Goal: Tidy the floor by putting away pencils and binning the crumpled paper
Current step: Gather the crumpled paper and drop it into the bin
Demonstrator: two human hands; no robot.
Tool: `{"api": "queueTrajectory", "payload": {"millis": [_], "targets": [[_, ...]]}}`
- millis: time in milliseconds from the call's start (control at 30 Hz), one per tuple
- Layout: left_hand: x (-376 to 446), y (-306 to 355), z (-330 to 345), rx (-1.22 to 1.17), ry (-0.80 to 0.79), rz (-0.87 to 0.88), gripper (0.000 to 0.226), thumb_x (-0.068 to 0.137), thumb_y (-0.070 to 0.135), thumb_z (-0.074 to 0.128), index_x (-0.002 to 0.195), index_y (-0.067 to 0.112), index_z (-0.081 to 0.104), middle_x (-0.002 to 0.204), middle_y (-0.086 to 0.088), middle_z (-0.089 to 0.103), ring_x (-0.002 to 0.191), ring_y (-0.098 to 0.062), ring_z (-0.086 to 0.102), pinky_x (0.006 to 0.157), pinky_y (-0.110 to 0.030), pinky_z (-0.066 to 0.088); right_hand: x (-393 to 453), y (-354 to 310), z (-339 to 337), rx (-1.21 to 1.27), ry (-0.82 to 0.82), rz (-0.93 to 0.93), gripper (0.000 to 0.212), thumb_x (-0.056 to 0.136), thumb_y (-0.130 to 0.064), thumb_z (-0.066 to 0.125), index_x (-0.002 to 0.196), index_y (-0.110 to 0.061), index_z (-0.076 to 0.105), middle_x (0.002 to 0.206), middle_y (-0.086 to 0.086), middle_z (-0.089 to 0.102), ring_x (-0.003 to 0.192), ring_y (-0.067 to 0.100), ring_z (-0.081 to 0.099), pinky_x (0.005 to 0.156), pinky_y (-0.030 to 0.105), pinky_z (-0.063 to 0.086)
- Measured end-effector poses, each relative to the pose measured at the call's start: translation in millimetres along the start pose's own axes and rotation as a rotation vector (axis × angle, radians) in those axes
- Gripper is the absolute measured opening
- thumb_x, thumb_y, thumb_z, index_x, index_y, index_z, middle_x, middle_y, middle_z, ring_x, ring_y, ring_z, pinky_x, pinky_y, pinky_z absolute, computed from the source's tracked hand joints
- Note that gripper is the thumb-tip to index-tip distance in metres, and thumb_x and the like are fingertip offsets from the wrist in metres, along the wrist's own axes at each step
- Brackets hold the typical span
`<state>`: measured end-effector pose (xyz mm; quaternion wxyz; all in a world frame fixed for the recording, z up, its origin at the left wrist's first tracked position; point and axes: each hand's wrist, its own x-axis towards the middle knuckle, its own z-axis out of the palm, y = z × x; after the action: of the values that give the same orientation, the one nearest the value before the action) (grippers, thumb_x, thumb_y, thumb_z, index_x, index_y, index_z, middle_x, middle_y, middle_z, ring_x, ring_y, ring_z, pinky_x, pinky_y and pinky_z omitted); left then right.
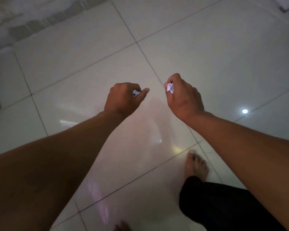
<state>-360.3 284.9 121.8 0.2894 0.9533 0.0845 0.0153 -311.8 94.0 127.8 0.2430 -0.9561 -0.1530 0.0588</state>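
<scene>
Both my arms reach forward over a glossy white tiled floor. My left hand is closed around a small white crumpled paper, of which only a bit shows between the fingers and thumb. My right hand grips another white crumpled paper that peeks out at the fingertips. The two hands hang side by side, a short gap apart, well above the tiles. No pencils and no bin are in view.
My bare right foot and a dark trouser leg are at the lower right; toes of the other foot show at the bottom edge. A stained wall base runs along the upper left. A ceiling light reflects in the tiles.
</scene>
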Motion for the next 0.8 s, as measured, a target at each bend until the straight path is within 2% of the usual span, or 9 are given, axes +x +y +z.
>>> {"api": "queueTrajectory", "payload": {"millis": [200,267,333,433,533,667,733,800], "targets": [[24.6,152.6,-110.3,-0.04,-0.048,0.125,0.043,0.092,0.049,0.059,0.065,0.017,0.068,0.061,-0.001,0.065,0.059,-0.023,0.059,0.061,-0.037,0.05,-22.5,-27.2,-181.4,-0.012,0.088,0.09,0.016,0.1,-0.028,0.044,0.103,-0.013,0.047,0.091,0.005,0.062,0.072,0.033,0.054,0.066,0.031,0.033],[33.6,207.1,-143.4,-0.053,-0.069,0.175,0.042,0.092,0.047,0.06,0.063,0.018,0.065,0.059,0.0,0.063,0.056,-0.022,0.057,0.059,-0.037,0.051,-28.9,-34.5,-244.2,-0.008,0.126,0.115,0.016,0.101,-0.029,0.045,0.101,-0.013,0.047,0.083,0.001,0.058,0.065,0.028,0.051,0.062,0.032,0.038],[44.2,258.1,-169.2,-0.061,-0.09,0.19,0.046,0.091,0.049,0.058,0.062,0.015,0.064,0.057,0.0,0.062,0.056,-0.023,0.057,0.058,-0.039,0.051,-33.3,-37.6,-299.6,-0.007,0.182,0.133,0.014,0.1,-0.027,0.046,0.097,-0.014,0.047,0.078,-0.002,0.054,0.064,0.029,0.055,0.061,0.034,0.044],[67.5,346.1,-204.1,-0.065,-0.135,0.217,0.049,0.091,0.053,0.056,0.066,0.012,0.064,0.059,-0.003,0.062,0.059,-0.027,0.058,0.059,-0.041,0.052,-36.5,-33.8,-388.3,-0.016,0.26,0.185,0.013,0.1,-0.026,0.046,0.095,-0.014,0.047,0.076,-0.002,0.053,0.062,0.028,0.057,0.061,0.037,0.05],[90.3,438.0,-230.5,-0.073,-0.134,0.33,0.047,0.093,0.05,0.059,0.066,0.012,0.066,0.059,-0.004,0.063,0.059,-0.027,0.059,0.06,-0.039,0.052,-39.4,-22.9,-470.6,-0.032,0.32,0.232,0.015,0.101,-0.03,0.047,0.095,-0.016,0.045,0.076,-0.003,0.053,0.062,0.023,0.058,0.063,0.036,0.053],[120.4,554.0,-247.9,-0.111,-0.108,0.466,0.046,0.091,0.048,0.059,0.063,0.013,0.065,0.057,-0.005,0.063,0.055,-0.027,0.056,0.058,-0.036,0.05,-47.9,7.0,-570.0,-0.058,0.36,0.282,0.016,0.1,-0.031,0.048,0.097,-0.015,0.047,0.08,0.001,0.06,0.063,0.02,0.056,0.061,0.029,0.044],[132.4,609.3,-252.3,-0.116,-0.105,0.514,0.046,0.091,0.048,0.059,0.06,0.014,0.061,0.055,-0.005,0.061,0.053,-0.027,0.056,0.057,-0.035,0.049,-53.0,26.7,-617.8,-0.062,0.395,0.315,0.017,0.099,-0.029,0.05,0.1,-0.012,0.05,0.082,0.004,0.061,0.062,0.02,0.05,0.061,0.026,0.035],[141.2,665.2,-255.4,-0.124,-0.105,0.576,0.043,0.092,0.046,0.061,0.059,0.02,0.055,0.053,-0.002,0.057,0.051,-0.024,0.053,0.055,-0.03,0.044,-57.8,48.2,-663.2,-0.069,0.436,0.35,0.015,0.097,-0.025,0.052,0.103,-0.011,0.052,0.083,0.007,0.062,0.063,0.022,0.051,0.061,0.026,0.033]]}}
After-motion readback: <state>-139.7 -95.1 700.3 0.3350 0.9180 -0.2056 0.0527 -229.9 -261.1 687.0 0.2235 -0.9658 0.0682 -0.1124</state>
